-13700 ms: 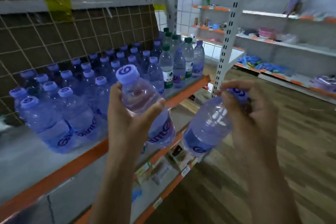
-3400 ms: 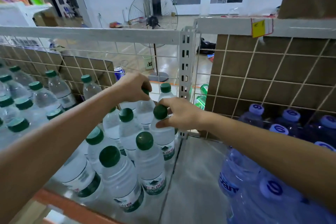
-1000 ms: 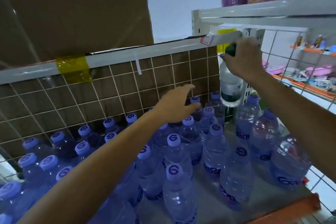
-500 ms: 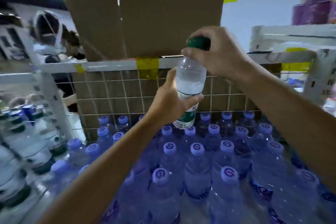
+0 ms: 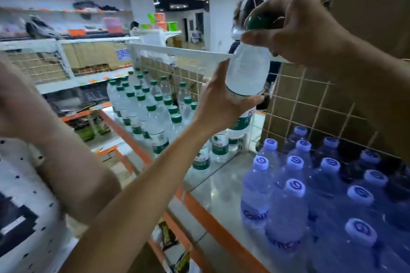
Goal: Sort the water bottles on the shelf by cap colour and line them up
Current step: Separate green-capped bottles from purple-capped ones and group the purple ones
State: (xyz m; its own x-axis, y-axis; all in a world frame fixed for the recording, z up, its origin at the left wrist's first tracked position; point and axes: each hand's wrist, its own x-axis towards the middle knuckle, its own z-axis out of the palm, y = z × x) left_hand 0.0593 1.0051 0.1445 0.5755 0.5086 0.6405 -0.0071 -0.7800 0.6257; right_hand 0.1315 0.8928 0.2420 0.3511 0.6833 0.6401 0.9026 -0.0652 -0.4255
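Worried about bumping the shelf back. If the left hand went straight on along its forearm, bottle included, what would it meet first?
Likely the wire grid near its white top rail; the left hand grips the green-capped bottle just before it, though depth is unclear.

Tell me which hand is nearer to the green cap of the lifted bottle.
Right. The right hand pinches the green cap itself; the left hand grips the bottle lower down, around its body.

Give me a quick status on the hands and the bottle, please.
Left hand grips green-capped bottle at body, right hand at cap. Bottle in the air, green-capped rows to its left. Another person's arm close by, left.
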